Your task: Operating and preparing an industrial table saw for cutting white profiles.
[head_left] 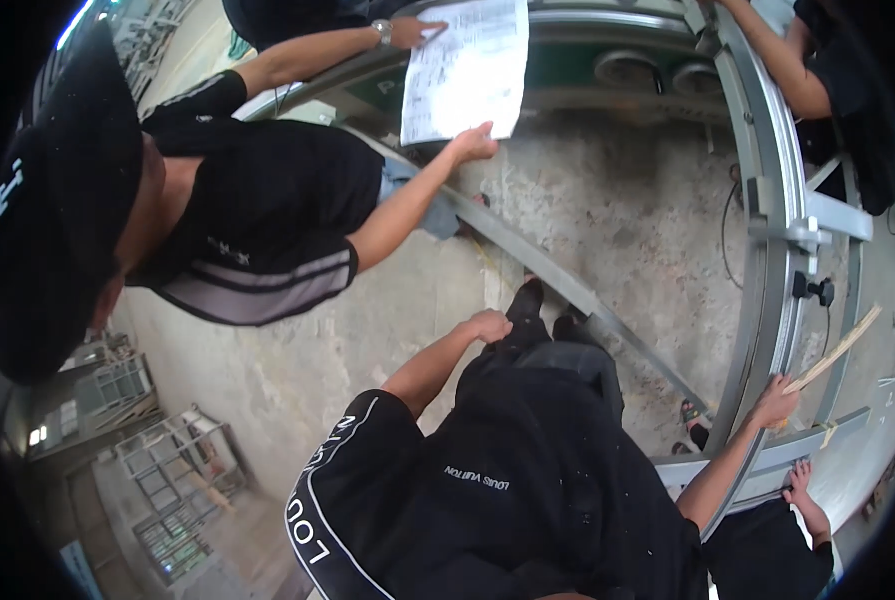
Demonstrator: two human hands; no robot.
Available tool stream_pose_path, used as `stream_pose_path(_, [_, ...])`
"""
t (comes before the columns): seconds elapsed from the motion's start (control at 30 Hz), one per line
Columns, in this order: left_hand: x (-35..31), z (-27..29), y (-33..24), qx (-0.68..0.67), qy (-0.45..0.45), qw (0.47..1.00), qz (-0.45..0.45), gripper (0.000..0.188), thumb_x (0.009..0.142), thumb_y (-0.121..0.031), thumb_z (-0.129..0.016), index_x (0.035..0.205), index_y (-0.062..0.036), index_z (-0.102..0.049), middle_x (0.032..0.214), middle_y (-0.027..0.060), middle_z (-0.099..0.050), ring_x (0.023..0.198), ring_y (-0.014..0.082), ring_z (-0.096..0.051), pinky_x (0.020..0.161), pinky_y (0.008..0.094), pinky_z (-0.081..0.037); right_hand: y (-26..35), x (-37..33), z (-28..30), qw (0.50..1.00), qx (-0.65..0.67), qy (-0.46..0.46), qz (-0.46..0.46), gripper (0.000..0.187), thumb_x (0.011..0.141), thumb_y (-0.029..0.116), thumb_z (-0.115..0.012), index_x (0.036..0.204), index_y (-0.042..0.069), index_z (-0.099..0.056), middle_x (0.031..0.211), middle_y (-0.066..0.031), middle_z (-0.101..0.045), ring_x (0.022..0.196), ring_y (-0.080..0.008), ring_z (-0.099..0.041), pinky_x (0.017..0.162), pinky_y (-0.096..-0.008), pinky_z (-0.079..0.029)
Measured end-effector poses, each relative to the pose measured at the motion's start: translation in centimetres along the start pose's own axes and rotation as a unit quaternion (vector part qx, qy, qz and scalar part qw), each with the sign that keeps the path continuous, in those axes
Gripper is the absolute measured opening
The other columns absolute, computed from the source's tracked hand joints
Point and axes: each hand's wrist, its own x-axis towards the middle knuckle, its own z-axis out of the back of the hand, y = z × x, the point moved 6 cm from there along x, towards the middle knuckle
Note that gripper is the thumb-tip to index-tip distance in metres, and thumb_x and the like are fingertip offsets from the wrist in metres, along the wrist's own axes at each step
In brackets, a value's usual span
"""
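Our right hand (pixel 776 402) grips a thin, pale wooden strip (pixel 836 354), slanting up-right just beside a long, silver metal rail (pixel 786 180). Our left hand (pixel 490 326), well apart: fingers loosely curled, can't tell if holding anything. Farther out, upper left, a black-shirted co-worker (pixel 278 200) holds a printed white paper sheet (pixel 465 75).

wooden stick (pixel 836 350): one, pale tan, long and thin; lower end gripped in the right hand (pixel 774 402), free end slanting up and rightward in mid-air. metal rail (pixel 778 320): silver-grey, long, running down the view's right side; the hand overlaps its lower stretch, contact unclear.
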Motion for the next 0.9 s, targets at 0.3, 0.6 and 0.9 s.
stream_pose_path(0.3, [-8.9, -0.4, -5.6, 0.065, -0.224, 0.972, -0.021, 0.039, 0.084, -0.031, -0.037, 0.065, -0.0019, -0.054, 0.07, 0.0196, -0.056, 0.073, 0.0381, -0.054, 0.065, 0.0453, -0.043, -2.1, 0.6, -2.7, 0.936, 0.328, 0.034, -0.125, 0.035, 0.081, 0.025, -0.058, 0.09, -0.008, -0.051, 0.078, -0.0122, -0.055, 0.066, -0.0191, -0.049, 0.063, -0.0323, -0.042])
stream_pose_path(0.6, [-17.7, 12.3, -17.2, 0.072, -0.461, 0.884, -0.041, 0.02, 0.078, -0.025, -0.054, 0.069, -0.0063, -0.056, 0.073, 0.0105, -0.056, 0.072, 0.0288, -0.056, 0.063, 0.0378, -0.045, -3.0, 0.5, -2.6, 0.925, 0.363, 0.044, -0.104, 0.029, 0.081, 0.019, -0.058, 0.094, -0.006, -0.052, 0.085, -0.0137, -0.057, 0.072, -0.0197, -0.052, 0.068, -0.0311, -0.042])
stream_pose_path(0.9, [-11.3, 17.5, -27.4, 0.17, -0.384, 0.87, -0.257, 0.021, 0.076, -0.026, -0.056, 0.087, -0.0087, -0.055, 0.079, 0.0086, -0.054, 0.079, 0.0269, -0.054, 0.075, 0.0376, -0.041, -3.5, 1.0, -2.7, 0.933, 0.353, 0.046, -0.063, 0.031, 0.082, 0.021, -0.057, 0.098, -0.004, -0.051, 0.089, -0.0115, -0.058, 0.079, -0.0191, -0.053, 0.071, -0.0312, -0.042])
